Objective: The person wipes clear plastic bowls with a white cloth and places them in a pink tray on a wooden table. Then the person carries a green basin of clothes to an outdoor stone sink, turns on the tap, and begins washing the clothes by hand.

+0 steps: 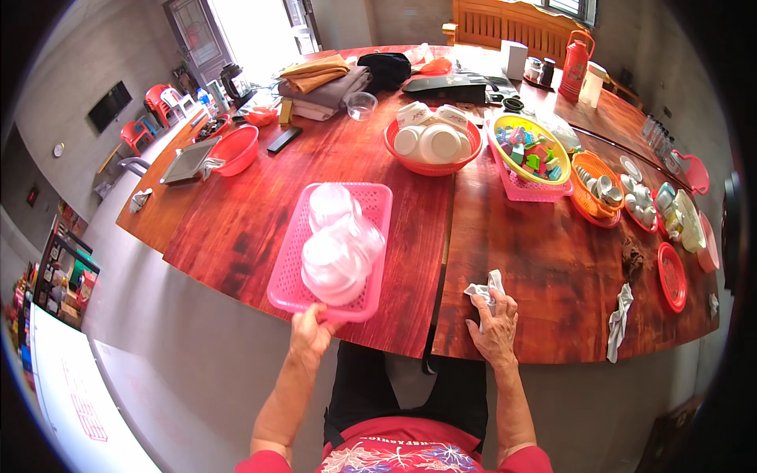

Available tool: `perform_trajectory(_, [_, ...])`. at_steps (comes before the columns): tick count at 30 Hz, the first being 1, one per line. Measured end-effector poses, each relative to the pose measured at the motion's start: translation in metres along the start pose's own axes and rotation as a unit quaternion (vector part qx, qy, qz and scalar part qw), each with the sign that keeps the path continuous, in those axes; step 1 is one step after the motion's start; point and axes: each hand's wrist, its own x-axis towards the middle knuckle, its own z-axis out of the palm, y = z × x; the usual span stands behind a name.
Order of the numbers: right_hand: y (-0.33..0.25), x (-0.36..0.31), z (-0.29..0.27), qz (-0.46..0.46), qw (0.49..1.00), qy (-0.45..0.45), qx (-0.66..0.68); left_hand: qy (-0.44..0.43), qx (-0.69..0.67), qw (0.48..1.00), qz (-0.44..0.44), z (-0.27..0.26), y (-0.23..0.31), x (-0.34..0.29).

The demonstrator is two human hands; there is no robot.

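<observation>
A pink plastic basket (288, 285) with perforated sides lies near the table's front edge. Whitish, shiny rounded pieces that look like bowls (335, 264) are heaped in it, blurred by glare. The basket's near rim is pinched by my left hand (314, 331), thumb on the rim and the other fingers partly hidden. To the right, across the gap between the table halves, my right hand (496, 329) rests on the wood with bent fingers over a crumpled white cloth (482, 292).
A red basket of white bowls (436, 144), a yellow basket of colorful pieces (536, 151) and an orange basket of cups (597, 185) stand farther back. At right lie a red plate (672, 276) and another white cloth (620, 322). A red basin (236, 150) sits left.
</observation>
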Motion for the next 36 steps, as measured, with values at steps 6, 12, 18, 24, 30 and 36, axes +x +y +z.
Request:
perform_trajectory(6, [0.003,0.0,0.007,-0.014,0.999,0.048,0.012,-0.004,-0.018,1.0,-0.021,0.044,0.032,0.098])
perform_trajectory(12, [-0.002,0.007,0.005,-0.012,0.999,0.039,0.02,0.001,-0.052,0.999,-0.007,0.071,0.043,0.225])
perform_trajectory(18, [-0.002,0.011,0.009,-0.008,0.999,0.027,0.029,0.034,-0.072,0.997,-0.019,0.105,0.057,0.304])
perform_trajectory(24, [-0.003,0.017,0.007,0.017,1.0,0.016,0.007,0.022,-0.064,0.996,-0.05,0.151,0.051,0.349])
perform_trajectory(30, [-0.002,0.036,0.018,0.019,1.0,0.01,-0.005,-0.06,-0.042,0.997,0.033,0.128,0.075,0.363])
perform_trajectory(36, [0.009,0.037,0.035,0.017,0.998,0.065,-0.007,-0.071,0.207,0.973,0.071,0.137,0.03,0.247])
